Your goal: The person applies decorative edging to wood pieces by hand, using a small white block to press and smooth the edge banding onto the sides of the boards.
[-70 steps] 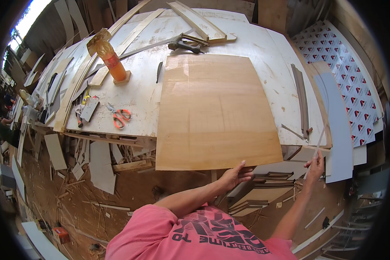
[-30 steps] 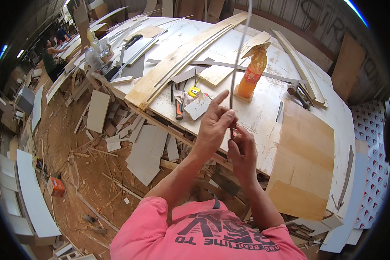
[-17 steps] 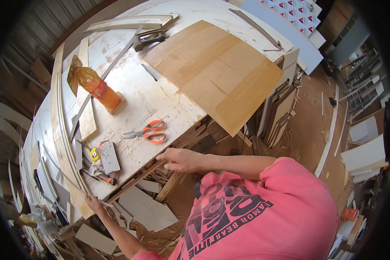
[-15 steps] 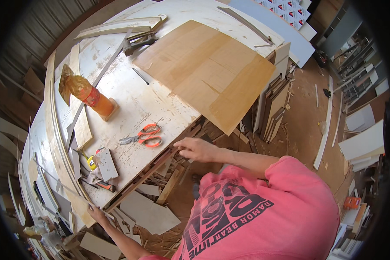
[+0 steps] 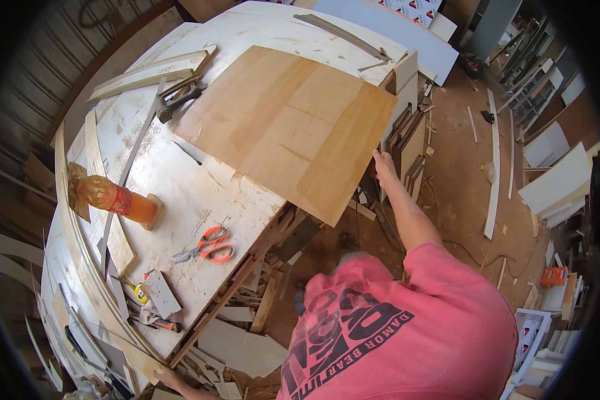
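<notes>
At the right edge of a square brown plywood panel [image 5: 287, 127], my right hand [image 5: 383, 165] is closed on the rim. The panel lies on a large white worktable [image 5: 173, 200] and juts past its near edge. My left hand [image 5: 169, 377] is low at the left, against the near end of a long pale wood strip [image 5: 93, 273]; its fingers are mostly hidden. Orange-handled snips [image 5: 210, 247] lie on the table between my hands. Left of them are a yellow tape measure [image 5: 140, 293], a small grey plate [image 5: 162, 295] and an orange-and-black utility knife [image 5: 167, 325].
A bottle of orange liquid [image 5: 123, 201] with plastic over its top stands on the table. Beyond it lies a dark hammer-like tool [image 5: 177, 103]. Wood offcuts [image 5: 243, 347] lie under the near edge. Boards [image 5: 559, 183] lean at right; a long white strip [image 5: 493, 180] crosses the floor.
My right hand has moved right and away from me, from the table's near edge to the plywood panel's right edge. The view has shifted; my left hand now shows lower in it.
</notes>
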The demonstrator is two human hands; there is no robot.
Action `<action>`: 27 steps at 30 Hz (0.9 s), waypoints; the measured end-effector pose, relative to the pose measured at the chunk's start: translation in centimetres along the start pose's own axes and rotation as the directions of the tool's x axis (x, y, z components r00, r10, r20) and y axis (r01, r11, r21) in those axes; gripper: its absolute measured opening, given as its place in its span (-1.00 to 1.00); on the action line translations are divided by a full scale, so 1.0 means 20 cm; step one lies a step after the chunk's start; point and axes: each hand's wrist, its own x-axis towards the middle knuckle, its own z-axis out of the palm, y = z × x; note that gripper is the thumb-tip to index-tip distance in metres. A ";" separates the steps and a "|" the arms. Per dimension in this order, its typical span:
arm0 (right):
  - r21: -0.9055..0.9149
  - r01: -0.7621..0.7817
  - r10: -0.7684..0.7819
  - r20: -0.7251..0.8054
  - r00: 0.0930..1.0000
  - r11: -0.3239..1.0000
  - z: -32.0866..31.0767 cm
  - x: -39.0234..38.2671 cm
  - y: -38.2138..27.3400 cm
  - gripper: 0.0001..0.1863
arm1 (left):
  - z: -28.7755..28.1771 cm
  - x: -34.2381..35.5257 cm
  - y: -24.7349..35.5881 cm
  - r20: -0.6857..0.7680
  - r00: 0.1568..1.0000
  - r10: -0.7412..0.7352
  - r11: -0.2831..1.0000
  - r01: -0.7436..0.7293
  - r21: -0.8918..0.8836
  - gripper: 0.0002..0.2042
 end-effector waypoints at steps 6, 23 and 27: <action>0.305 -0.007 -0.046 0.166 0.985 0.952 0.09 -0.01 -0.05 -0.55 | -0.05 -0.14 0.11 -0.128 0.990 0.049 0.994 -0.036 0.105 -0.41; -0.370 0.318 0.302 0.922 0.244 0.873 -0.23 0.03 -0.47 -0.60 | 0.89 -1.87 1.47 0.711 0.668 0.219 0.830 0.256 -0.496 -0.60; -0.220 0.761 -0.464 0.679 0.569 0.611 -0.11 0.61 -0.81 -0.55 | 1.00 -1.90 1.47 0.604 0.746 0.281 0.776 0.194 -0.600 -0.67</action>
